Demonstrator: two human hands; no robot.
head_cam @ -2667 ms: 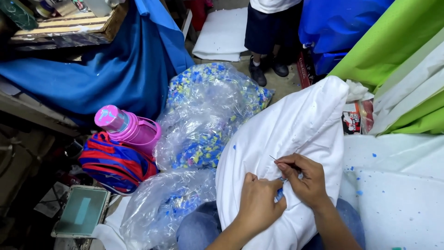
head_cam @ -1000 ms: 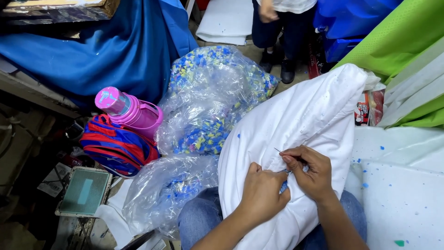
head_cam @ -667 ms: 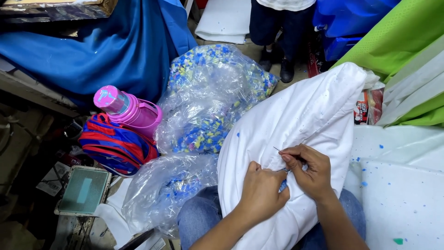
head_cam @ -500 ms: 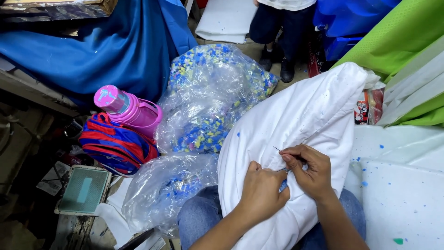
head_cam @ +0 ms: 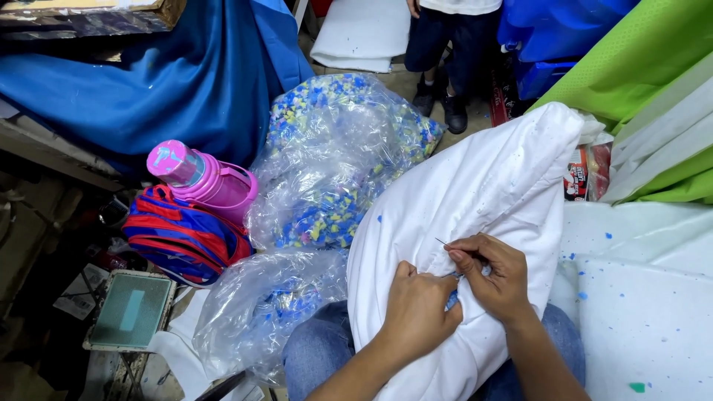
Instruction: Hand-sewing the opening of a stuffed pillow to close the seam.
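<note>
- The right hand (head_cam: 496, 276) is pinching a thin needle (head_cam: 443, 243) between its fingertips.
- The left hand (head_cam: 417, 308) is gripping a bunched fold of the white pillow (head_cam: 483, 178).
- The pillow is lying across the person's lap, beside clear plastic bags (head_cam: 334, 163).

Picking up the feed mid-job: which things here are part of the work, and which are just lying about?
In hand:
left hand
right hand
needle
white stuffed cushion

Lying about:
pink bottle
striped bag
clear bags of foam bits
blue cloth
</note>
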